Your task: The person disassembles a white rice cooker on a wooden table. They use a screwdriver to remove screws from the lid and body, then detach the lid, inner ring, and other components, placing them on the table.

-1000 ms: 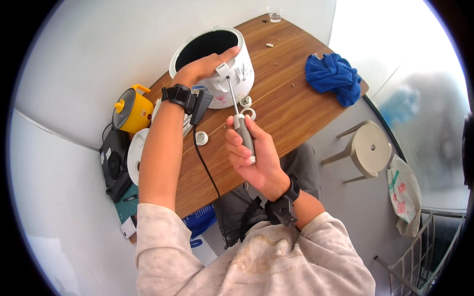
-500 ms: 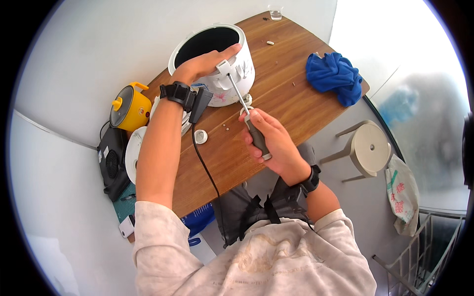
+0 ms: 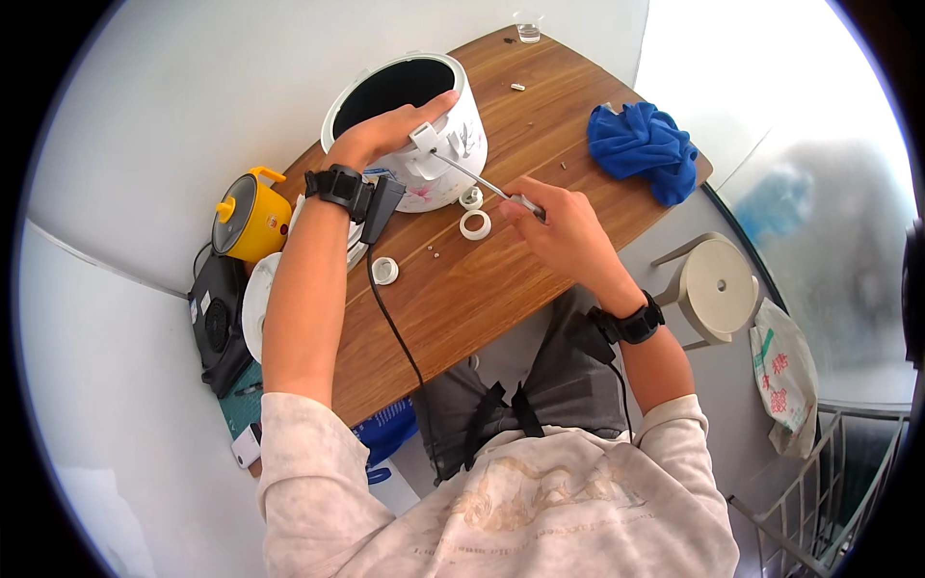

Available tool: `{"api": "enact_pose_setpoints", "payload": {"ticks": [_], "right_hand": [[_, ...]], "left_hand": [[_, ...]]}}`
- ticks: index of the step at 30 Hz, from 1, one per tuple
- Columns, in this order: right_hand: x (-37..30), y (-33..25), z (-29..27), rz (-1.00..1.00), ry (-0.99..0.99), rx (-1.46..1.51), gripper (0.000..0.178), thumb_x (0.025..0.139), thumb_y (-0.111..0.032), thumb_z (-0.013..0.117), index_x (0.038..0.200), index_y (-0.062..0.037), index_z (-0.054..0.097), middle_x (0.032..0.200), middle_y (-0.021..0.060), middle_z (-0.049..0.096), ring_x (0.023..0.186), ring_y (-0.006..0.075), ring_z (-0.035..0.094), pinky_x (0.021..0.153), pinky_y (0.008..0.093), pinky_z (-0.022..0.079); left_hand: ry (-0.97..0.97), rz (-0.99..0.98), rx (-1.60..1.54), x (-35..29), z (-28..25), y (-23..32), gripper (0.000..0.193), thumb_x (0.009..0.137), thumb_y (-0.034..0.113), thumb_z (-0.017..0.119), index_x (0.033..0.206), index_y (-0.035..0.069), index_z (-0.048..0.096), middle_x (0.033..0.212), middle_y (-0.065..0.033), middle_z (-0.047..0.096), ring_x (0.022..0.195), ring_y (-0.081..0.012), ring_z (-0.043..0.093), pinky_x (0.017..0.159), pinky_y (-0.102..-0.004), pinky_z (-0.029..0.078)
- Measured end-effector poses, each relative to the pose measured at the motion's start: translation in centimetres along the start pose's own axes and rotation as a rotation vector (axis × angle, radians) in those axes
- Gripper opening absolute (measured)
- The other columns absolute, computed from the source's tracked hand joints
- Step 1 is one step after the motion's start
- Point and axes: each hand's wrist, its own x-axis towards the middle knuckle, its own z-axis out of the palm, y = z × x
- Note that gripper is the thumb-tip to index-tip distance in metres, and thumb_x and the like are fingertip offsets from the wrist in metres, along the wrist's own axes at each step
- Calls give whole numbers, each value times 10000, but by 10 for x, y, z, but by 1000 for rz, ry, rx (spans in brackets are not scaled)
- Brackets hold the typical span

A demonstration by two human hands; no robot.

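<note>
Nearest, the right hand, grip closed around a screwdriver whose shaft runs up-left to a white fitting on the side of a white rice cooker. Just below that shaft, two white rings lying flat on the wooden surface, a third white ring further left beside a black cord. Beyond these, the left hand laid over the cooker's rim, fingers curled onto its wall — grip holding the body steady. Cooker open at the top, dark inside, contents not discernible. Off to the left, a small yellow pot, lid on. Farther right, a crumpled blue cloth; at the far edge, a small clear glass — contents not discernible.
</note>
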Motion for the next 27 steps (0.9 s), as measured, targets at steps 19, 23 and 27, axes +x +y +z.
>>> {"api": "enact_pose_setpoints", "payload": {"ticks": [19, 23, 27], "right_hand": [[-18, -19, -6, -69, 162, -226, 221, 892, -188, 711, 1084, -85, 670, 806, 103, 689, 726, 263, 670, 621, 350, 491], [-29, -7, 7, 80, 119, 180, 267, 936, -201, 700, 1138, -53, 608, 890, 137, 725, 697, 237, 660, 634, 351, 492], [-32, 1, 26, 236, -38, 595, 295, 961, -195, 679, 1190, -46, 569, 868, 71, 702, 630, 115, 576, 568, 288, 452]], "left_hand": [[-4, 40, 13, 5, -1, -5, 1004, 831, 887, 417, 1383, 79, 639, 1443, -179, 560, 1351, -333, 467, 1148, -494, 285], [-56, 50, -34, 2, -1, 0, 1017, 833, 889, 401, 1402, 74, 620, 1470, -189, 532, 1381, -345, 441, 1163, -503, 263], [102, 83, 23, 7, 5, -8, 1008, 851, 875, 360, 1340, 39, 639, 1374, -217, 594, 1297, -365, 510, 1110, -498, 326]]}}
